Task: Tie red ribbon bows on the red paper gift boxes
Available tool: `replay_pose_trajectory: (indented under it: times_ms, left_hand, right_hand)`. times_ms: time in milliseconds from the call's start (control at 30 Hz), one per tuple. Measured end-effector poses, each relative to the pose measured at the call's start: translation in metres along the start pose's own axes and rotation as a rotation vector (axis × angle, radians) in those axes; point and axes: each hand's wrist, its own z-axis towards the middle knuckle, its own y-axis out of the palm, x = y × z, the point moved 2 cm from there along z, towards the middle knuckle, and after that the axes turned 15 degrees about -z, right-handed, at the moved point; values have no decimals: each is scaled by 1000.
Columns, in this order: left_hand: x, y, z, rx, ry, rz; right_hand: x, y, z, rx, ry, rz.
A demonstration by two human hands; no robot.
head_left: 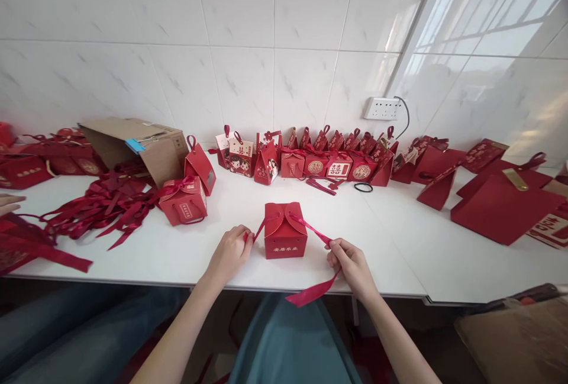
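Note:
A red gift box [284, 236] with gold lettering stands upright on the white table near its front edge, its curved top flaps folded together. A crimson ribbon [313, 230] passes through the top of the box and stretches out to both sides. My left hand [231, 254] pinches one end, left of the box. On the right, my right hand [350, 263] pinches the other side, and its loose tail hangs past the table edge. Neither hand touches the box itself.
Left of me lie a ribbon pile [104, 203], an open cardboard carton [146, 141] and a tied red box [184, 200]. Several finished boxes [339, 165] line the wall. A black hair tie [362, 187] and larger red boxes [506, 206] lie rightward. Another person's hand [9, 202] shows far left.

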Motion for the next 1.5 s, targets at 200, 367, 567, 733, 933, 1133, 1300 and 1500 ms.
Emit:
replay_pose_trajectory:
  times_ms: [200, 367, 567, 733, 933, 1133, 1300, 1500]
  left_hand:
    - [1, 0, -3, -5, 2, 7]
    - [1, 0, -5, 5, 1, -2]
    - [2, -1, -7, 11, 2, -6]
    - [4, -3, -8, 8, -10, -14]
    - [2, -2, -7, 6, 12, -9]
    - [0, 2, -4, -71, 61, 30]
    - [3, 7, -5, -58, 55, 73]
    - [4, 10, -9, -25, 14, 74]
  right_hand:
    - [0, 0, -2, -12, -12, 24]
    - [6, -2, -3, 1, -81, 181]
    - [9, -3, -3, 29, -51, 141]
    - [6, -3, -6, -27, -58, 19]
    - [0, -1, -6, 26, -33, -48]
    - [-7, 5, -8, -70, -12, -291]
    - [-2, 4, -6, -4, 17, -393]
    - [0, 1, -8, 22, 39, -480]
